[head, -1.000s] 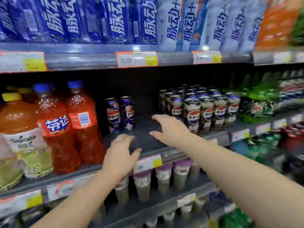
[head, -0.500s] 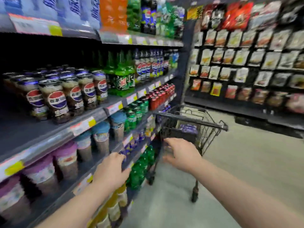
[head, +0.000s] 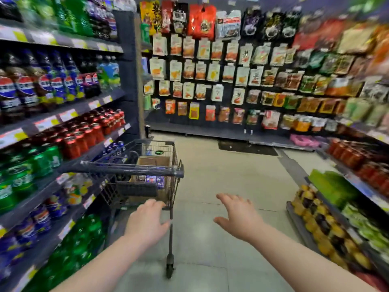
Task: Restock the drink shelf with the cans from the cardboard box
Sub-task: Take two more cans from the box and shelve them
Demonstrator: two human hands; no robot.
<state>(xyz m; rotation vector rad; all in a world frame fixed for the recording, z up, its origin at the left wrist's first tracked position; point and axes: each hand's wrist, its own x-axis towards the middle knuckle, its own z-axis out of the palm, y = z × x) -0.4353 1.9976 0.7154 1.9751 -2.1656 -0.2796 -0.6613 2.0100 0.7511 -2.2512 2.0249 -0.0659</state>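
Note:
A wire shopping cart [head: 134,168] stands in the aisle against the drink shelf [head: 63,116] on the left. Inside it sits an open cardboard box [head: 153,161] with blue cans [head: 154,179] showing through the cart's wires. My left hand [head: 147,223] is stretched forward just below the cart's near end, fingers relaxed, holding nothing. To the right of the cart, my right hand [head: 237,216] hovers over the floor with fingers spread and empty. The view is blurred by motion.
Snack packets hang on the far wall [head: 231,70]. A low shelf of bottles and packs [head: 336,207] lines the right side. Grey floor [head: 221,175] runs between the shelves, with a dark mat [head: 246,147] near the far wall.
The view has swung right, from the shelf gap beside the cans to the aisle and cart. Both hands left the shelf and now reach toward the cart, still holding nothing.

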